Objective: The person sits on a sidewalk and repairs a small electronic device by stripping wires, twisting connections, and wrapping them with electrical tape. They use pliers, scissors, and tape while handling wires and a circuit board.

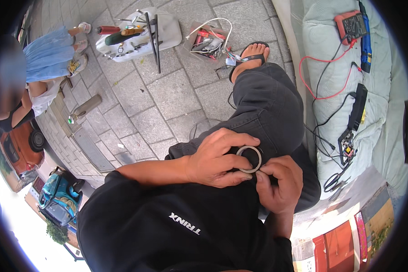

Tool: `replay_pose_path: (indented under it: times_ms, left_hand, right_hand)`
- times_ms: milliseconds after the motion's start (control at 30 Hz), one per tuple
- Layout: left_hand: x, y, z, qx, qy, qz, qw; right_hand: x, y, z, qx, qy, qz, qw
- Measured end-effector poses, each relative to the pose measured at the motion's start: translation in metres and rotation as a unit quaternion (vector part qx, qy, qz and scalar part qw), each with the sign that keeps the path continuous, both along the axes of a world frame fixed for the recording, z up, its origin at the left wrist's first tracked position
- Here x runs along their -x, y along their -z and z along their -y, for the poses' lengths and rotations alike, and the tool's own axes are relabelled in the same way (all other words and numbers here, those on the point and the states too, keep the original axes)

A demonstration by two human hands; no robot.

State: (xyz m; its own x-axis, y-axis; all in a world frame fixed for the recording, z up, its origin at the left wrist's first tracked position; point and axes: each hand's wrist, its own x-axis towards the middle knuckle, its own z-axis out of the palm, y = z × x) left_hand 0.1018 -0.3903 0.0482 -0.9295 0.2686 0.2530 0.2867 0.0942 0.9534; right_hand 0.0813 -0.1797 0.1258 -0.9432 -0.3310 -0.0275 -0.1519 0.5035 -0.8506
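A pale beige ring (243, 149) is held upright over my lap, above my dark trousers. My left hand (215, 161) grips it from the left with fingers curled against it and partly inside its opening. My right hand (281, 181) pinches its lower right edge between thumb and bent forefinger. Something dark lies behind the ring, too hidden to make out.
Tool caddy (170, 34) and box of oddments (195, 47) stand on paving. Right: padded seat (322, 25) with multimeter (349, 25), blue tool (365, 54), scissors (333, 181), wired circuit board (347, 147). Left: people (47, 54), metal cylinder (86, 106), orange car (22, 145), teal-bagged scooter (59, 197).
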Motion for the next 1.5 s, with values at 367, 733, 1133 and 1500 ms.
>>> replay_pose_path:
  times_ms: [367, 733, 1133, 1500]
  left_hand:
    - [-0.008, -0.009, -0.001, 0.054, 0.061, -0.087, 0.993]
    - [-0.033, -0.037, -0.016, 0.076, 0.176, -0.128, 0.973]
    - [-0.06, -0.071, -0.048, 0.188, 0.11, -0.174, 0.96]
    - [-0.069, -0.104, -0.04, 0.318, 0.05, -0.171, 0.931]
  right_hand:
    - [-0.043, -0.003, -0.001, 0.004, 0.092, -0.172, 0.981]
    - [-0.118, 0.002, -0.014, 0.023, 0.154, -0.229, 0.961]
    - [-0.178, 0.006, -0.05, 0.108, 0.318, -0.233, 0.913]
    - [-0.179, 0.029, -0.059, 0.212, 0.367, -0.2, 0.884]
